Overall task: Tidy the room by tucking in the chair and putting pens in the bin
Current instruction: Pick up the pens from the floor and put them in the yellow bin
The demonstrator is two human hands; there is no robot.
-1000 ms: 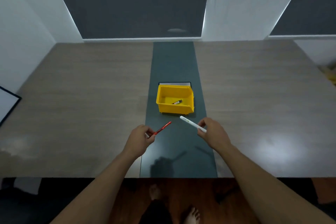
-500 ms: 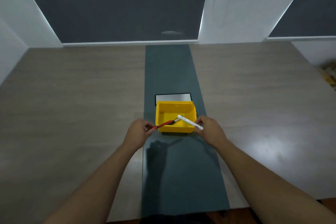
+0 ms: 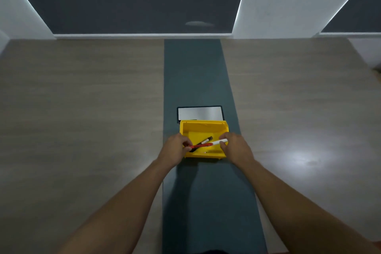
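A yellow bin [image 3: 203, 125] stands on the dark green strip down the middle of the wooden table. A black marker [image 3: 205, 141] lies inside it. My left hand [image 3: 174, 149] is at the bin's left wall and pinches a red pen [image 3: 201, 146] that reaches across the bin's inside. Over the bin's right wall, my right hand [image 3: 235, 146] holds a white pen [image 3: 219, 142] pointing left into the bin. The two pens' tips meet above the bin floor. No chair is in view.
A small grey panel with a black frame [image 3: 199, 112] lies flat just behind the bin. The wooden table [image 3: 82, 109] spreads wide to both sides. Dark window blinds and white wall panels stand behind the table's far edge.
Both hands moved forward from in front of the bin to its side walls, carrying the pens over and into it. The camera also moved closer over the table.
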